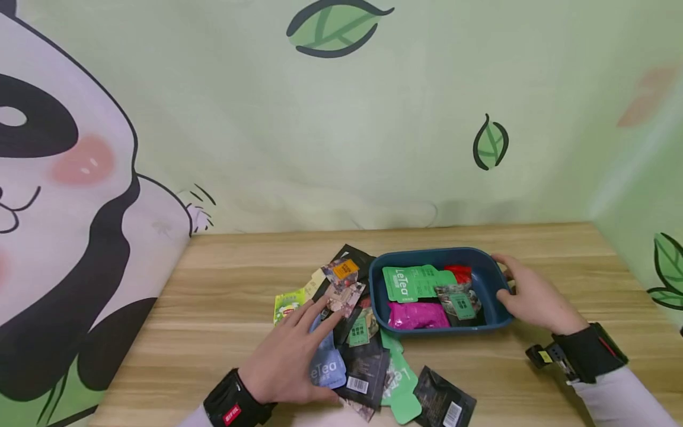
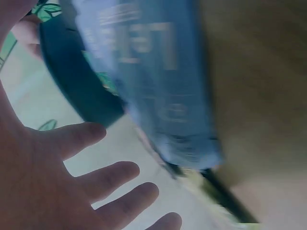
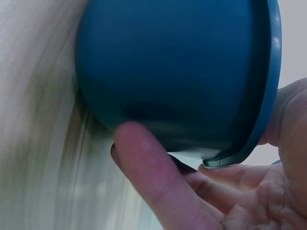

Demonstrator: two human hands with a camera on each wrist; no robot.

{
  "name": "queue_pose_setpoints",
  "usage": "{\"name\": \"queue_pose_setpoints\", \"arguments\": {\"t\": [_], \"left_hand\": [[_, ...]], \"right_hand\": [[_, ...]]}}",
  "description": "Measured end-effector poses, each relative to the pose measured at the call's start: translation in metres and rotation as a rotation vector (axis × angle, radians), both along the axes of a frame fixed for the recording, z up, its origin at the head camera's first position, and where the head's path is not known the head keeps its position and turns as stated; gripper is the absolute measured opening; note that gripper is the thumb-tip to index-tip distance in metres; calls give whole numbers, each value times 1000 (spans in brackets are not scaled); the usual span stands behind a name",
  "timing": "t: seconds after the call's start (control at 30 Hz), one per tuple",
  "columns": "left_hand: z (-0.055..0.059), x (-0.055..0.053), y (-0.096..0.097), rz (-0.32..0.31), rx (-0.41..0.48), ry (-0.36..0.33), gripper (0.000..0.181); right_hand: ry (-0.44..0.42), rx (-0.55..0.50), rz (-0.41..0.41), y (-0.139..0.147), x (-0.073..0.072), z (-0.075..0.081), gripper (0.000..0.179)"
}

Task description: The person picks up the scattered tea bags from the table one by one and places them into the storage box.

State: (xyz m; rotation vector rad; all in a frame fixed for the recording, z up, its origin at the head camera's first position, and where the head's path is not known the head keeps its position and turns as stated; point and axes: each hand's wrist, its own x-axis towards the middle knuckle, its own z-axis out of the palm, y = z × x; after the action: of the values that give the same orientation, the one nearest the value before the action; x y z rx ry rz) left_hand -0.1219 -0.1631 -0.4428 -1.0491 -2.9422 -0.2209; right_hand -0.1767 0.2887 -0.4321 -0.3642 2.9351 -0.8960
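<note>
My left hand (image 1: pixel 295 350) is spread over a heap of tea sachets, its fingers straight and apart. Beneath it lies a light blue LeTea sachet (image 1: pixel 328 367); in the left wrist view this blue sachet (image 2: pixel 148 72) stands past the fingertips. Black sachets (image 1: pixel 365 373), patterned ones and a yellow-green sachet (image 1: pixel 287 303) surround it. My right hand (image 1: pixel 533 295) grips the right end of a dark blue plastic bin (image 1: pixel 443 330), thumb at the rim; the right wrist view has fingers (image 3: pixel 144 163) along the outer wall. Inside are a green LeTea sachet (image 1: pixel 413 283) and a magenta packet (image 1: pixel 418 315).
Green sachets (image 1: pixel 402 382) lie in front of the bin beside a separate black sachet (image 1: pixel 445 398). A red packet (image 1: pixel 460 273) and a patterned sachet (image 1: pixel 458 301) are also inside the bin. The wooden table (image 1: pixel 240 261) meets a wall printed with a panda and leaves.
</note>
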Motion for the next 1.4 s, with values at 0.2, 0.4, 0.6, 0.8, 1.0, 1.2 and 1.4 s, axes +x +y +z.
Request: {"name": "queue_pose_setpoints", "arguments": {"t": [0.2,0.4,0.6,0.8,1.0,1.2,1.4], "left_hand": [[-13,2,-8,51,-24,-76,129],[-22,1,-13,98,-44,-127,130],[-23,-2,-15,107,-56,-129,129],[-23,-3,-15,92,-80,-109,130],[-22,-5,-15,81,-98,-112,130],[-23,-5,-15,67,-100,-92,129],[-22,-5,-12,57,-92,-73,127]], "right_hand": [[-5,-7,0,1,0,1,70],[0,-11,1,0,-1,1,69],[0,-10,-10,1,1,-1,69],[-3,-15,-16,0,3,-3,70],[-8,-21,-18,-1,2,-3,71],[3,-22,-10,0,3,-5,70],[-1,-16,-8,1,2,-3,70]]}}
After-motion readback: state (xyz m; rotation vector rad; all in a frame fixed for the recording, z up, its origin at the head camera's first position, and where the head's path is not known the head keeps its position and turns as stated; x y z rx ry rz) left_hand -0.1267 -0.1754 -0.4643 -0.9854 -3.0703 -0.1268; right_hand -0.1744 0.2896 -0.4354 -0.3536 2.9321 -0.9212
